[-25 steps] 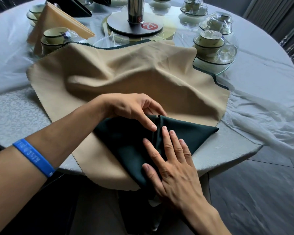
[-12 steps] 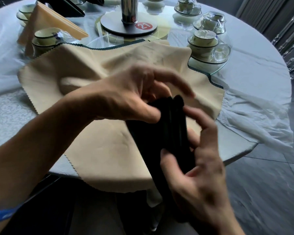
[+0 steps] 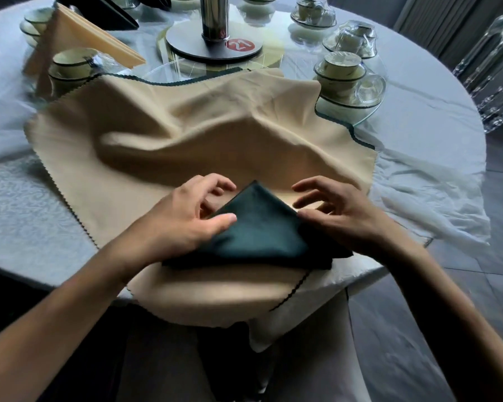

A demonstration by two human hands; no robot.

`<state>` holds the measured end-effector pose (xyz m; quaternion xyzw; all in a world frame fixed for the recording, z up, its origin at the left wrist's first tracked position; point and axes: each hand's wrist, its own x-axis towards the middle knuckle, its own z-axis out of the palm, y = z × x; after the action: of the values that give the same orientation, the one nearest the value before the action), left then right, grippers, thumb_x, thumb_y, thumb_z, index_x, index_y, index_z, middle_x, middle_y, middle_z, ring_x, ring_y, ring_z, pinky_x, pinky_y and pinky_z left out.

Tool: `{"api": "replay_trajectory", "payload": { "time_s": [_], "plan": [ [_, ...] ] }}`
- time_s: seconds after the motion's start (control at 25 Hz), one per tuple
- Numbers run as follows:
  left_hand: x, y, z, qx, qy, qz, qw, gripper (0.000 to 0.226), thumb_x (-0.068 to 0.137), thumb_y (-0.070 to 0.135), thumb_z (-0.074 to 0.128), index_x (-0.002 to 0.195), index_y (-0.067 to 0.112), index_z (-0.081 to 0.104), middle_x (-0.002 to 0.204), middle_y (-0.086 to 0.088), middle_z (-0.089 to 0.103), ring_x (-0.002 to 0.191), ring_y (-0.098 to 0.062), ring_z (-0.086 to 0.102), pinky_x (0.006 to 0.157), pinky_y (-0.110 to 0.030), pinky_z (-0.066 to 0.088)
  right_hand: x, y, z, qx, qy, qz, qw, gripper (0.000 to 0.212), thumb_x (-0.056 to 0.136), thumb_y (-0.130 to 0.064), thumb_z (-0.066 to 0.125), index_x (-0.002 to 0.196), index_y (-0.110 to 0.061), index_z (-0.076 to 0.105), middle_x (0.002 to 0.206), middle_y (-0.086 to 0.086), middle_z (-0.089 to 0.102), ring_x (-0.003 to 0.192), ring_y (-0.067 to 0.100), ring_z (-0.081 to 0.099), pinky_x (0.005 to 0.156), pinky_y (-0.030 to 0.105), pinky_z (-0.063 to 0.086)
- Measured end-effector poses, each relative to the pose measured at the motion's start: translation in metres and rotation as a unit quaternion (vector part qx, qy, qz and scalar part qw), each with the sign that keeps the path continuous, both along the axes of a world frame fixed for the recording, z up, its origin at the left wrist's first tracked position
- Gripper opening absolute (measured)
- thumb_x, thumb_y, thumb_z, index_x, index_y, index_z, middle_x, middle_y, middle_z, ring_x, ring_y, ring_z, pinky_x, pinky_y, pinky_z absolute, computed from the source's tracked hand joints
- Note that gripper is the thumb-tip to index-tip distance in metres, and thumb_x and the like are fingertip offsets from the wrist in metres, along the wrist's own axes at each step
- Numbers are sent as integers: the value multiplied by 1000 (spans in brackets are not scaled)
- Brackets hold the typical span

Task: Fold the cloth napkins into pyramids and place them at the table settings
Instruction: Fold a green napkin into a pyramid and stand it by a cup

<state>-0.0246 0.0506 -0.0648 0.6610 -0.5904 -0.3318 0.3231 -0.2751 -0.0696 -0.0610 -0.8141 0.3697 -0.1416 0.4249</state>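
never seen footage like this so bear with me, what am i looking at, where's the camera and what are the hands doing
There is no machine here, only a person. The camera is worn on the person's head and looks forward and down, so you see both forearms reaching out from the bottom edge.

A round table has a beige cloth spread loosely over its near side. On the cloth lies a dark green napkin, folded into a triangle with its point away from the person. The left hand pinches its left edge between thumb and fingers. The right hand touches the right edge with its thumb, fingers spread above.

Further back are cups on saucers, a metal stand with a number 21 sticker, and a folded beige napkin.
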Motion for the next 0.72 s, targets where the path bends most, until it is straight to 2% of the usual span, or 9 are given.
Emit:
{"api": "replay_trajectory", "payload": {
  "time_s": [0.08,0.16,0.28,0.48,0.52,0.6,0.72],
  "plan": [
    [0,22,-6,-59,-109,-47,991,42,72,52,74,109,39,56,120,17,54,107,0,57,81,-9,42,-15,17,-5,-98,5,64,993,48,84,-27,76,127,-30,55,121,-15,63,107,3,61,85,22,50],
    [-6,45,-11,-92,-181,-63,977,40,71,57,65,105,38,55,127,22,49,113,-1,56,88,-19,43,-29,33,-13,-196,7,104,975,52,80,-24,75,129,-23,54,131,-14,55,116,4,55,92,16,44],
    [-10,62,-19,-123,-180,-5,976,26,72,42,56,98,35,57,130,21,52,110,-6,60,87,-27,45,-37,44,-25,-256,-10,51,965,41,73,-8,70,109,-21,55,127,-14,54,101,0,57,82,17,46],
    [-11,67,-28,-158,-149,28,976,26,72,23,56,97,30,63,130,17,58,118,-5,59,91,-31,47,-34,48,-40,-290,-42,-60,954,40,63,8,61,94,-15,52,109,-9,63,87,-10,54,75,3,37],
    [-11,68,-30,-159,-145,33,976,28,71,18,58,96,29,64,130,17,59,118,-4,59,92,-32,47,-33,47,-42,-299,-43,-81,950,44,61,12,61,93,-16,51,106,-8,64,81,-5,54,72,5,38],
    [-10,69,-32,-166,-134,42,976,29,71,18,60,97,30,65,130,17,59,118,-2,59,90,-33,48,-30,46,-45,-320,-41,-99,941,45,60,19,64,87,-15,52,97,-3,64,72,8,53,66,17,44],
    [-7,76,-33,-193,-111,49,974,24,77,30,63,99,26,71,133,11,56,110,-5,63,87,-28,52,-28,48,-44,-346,-9,-70,936,29,67,15,62,81,-9,54,94,-1,60,73,22,53,61,37,47]
  ]
}}
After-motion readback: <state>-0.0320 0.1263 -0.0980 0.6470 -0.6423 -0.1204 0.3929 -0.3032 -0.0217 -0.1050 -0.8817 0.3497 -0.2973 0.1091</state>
